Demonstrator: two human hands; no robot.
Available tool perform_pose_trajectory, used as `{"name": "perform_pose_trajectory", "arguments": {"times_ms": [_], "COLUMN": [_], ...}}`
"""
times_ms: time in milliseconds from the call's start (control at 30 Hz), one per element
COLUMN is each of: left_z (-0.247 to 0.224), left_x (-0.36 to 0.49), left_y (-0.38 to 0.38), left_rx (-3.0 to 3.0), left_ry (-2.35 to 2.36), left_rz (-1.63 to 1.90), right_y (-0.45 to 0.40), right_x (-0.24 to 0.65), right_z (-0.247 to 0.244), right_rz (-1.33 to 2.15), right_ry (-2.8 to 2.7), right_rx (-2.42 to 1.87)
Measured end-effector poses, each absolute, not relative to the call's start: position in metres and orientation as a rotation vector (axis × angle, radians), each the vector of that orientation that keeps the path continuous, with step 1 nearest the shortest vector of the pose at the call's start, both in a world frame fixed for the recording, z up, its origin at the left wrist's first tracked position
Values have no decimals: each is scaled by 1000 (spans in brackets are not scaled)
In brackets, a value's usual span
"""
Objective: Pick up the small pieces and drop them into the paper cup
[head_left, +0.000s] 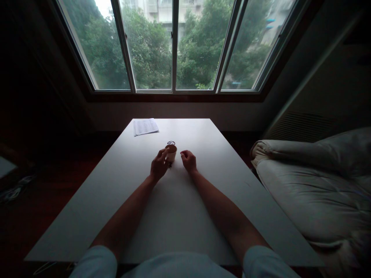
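Note:
A small paper cup is upright near the middle of the white table. My left hand grips it from the left, fingers around its side and rim. Just right of the cup, apart from it, my right hand is closed with thumb and fingertips together; whatever may be between them is too small to make out. Behind the cup lies a round dark-patterned item, partly hidden by the rim. Some small dark bits show at the cup's base, beside my left fingers.
Printed paper sheets lie at the table's far left corner. Beyond the table is a wide window with trees outside. A pale cushioned seat or bedding stands along the right side. Cables lie on the dark floor at left.

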State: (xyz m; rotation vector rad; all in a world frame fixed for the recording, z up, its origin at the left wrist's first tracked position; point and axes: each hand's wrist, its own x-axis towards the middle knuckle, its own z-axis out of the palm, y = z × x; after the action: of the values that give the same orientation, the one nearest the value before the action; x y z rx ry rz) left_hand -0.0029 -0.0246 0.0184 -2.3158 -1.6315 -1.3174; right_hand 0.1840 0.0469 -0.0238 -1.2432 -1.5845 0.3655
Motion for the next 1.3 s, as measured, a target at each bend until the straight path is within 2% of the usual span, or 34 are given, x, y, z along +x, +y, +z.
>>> {"name": "perform_pose_trajectory", "arguments": {"times_ms": [133,267,633,767,1100,1300], "left_z": [14,12,9,1,-13,-6], "left_x": [0,-4,-25,-36,-46,-46], "left_y": [-20,-20,-15,-6,3,0], "left_rx": [-2380,-2395,-2249,-2197,-2529,-2560], "left_ry": [-1654,-1675,-1753,-1843,-2002,-2043], "left_rz": [-1109,-1077,-1417,-1431,-973,-929], "right_y": [46,43,28,24,23,22], "right_x": [183,182,177,172,172,172], "right_z": [-23,-20,-9,-10,-13,-10], "right_rz": [365,384,432,475,403,383], "right_ry": [-1589,-1590,-1755,-1940,-2292,-2310], "right_rx": [-1254,-1271,-1237,-1180,-1199,-1202]}}
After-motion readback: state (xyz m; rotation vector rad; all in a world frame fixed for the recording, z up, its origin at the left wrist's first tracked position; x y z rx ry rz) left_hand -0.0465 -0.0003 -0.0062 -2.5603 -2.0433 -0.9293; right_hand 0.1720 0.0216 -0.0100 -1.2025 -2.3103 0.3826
